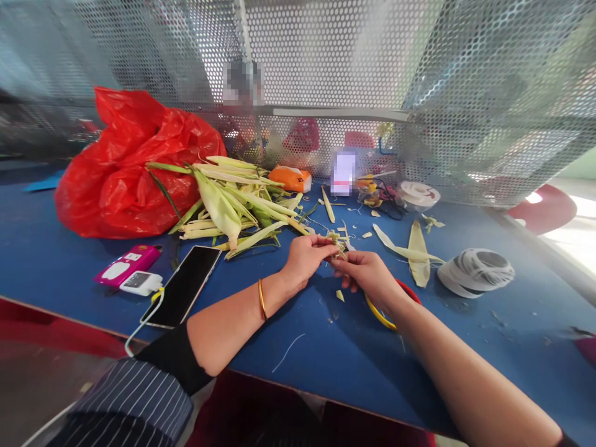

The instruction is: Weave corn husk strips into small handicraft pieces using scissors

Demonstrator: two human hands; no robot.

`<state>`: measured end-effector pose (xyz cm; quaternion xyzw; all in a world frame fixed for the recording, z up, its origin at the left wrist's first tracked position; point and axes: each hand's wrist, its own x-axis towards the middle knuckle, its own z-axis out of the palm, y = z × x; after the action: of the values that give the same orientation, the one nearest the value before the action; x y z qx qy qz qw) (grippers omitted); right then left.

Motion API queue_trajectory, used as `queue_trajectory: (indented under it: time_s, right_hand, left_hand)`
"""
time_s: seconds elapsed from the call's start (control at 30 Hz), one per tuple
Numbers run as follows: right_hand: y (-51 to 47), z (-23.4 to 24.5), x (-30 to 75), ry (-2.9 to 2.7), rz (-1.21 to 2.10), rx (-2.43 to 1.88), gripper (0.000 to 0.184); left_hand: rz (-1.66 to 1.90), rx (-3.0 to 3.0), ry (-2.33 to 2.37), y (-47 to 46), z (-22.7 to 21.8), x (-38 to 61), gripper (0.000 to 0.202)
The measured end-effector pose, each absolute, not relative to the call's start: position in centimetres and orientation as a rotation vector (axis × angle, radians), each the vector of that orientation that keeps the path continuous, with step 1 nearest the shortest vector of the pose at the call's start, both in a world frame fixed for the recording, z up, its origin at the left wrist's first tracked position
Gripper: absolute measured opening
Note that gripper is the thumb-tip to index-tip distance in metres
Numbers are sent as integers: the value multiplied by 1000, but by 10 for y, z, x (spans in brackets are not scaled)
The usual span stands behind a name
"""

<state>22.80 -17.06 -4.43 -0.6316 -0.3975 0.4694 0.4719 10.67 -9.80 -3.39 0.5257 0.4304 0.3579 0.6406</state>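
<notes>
Leaf strip, pinched by fingertips of both your left hand and right hand just above the counter, looks light, bendy, tearable; hold near its base.

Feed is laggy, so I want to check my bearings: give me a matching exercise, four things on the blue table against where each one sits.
Things:
1. red plastic bag
2. smartphone
3. coil of white strip
4. small leaf piece

Places:
A. pinched between the left hand and the right hand
B. to the right of the right hand
C. far left, behind the leaf pile
D. left of the left hand, near the front edge of the table

Pairs: 1-C, 2-D, 3-B, 4-A
</notes>
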Motion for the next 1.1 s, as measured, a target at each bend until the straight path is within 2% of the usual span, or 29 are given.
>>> queue_trajectory:
  time_s: [0.33, 0.6, 0.8, 1.1]
  right_hand:
    - [-171, -40, 234, -911, 1333, -1486, 33]
    - [-168, -48, 241, -1116, 1004, -1582, 34]
    - [-166, -51, 247, -1440, 571, -1730, 32]
    - [-167, -46, 251, -1239, 485, -1659, 30]
  left_hand:
    - [806, 1145, 1031, -97, -36, 106, 9]
    - [716, 1142, 1027, -94, -36, 104, 9]
    - [685, 1147, 1008, -94, -36, 105, 9]
    - [693, 1312, 960, -101, -43, 105, 3]
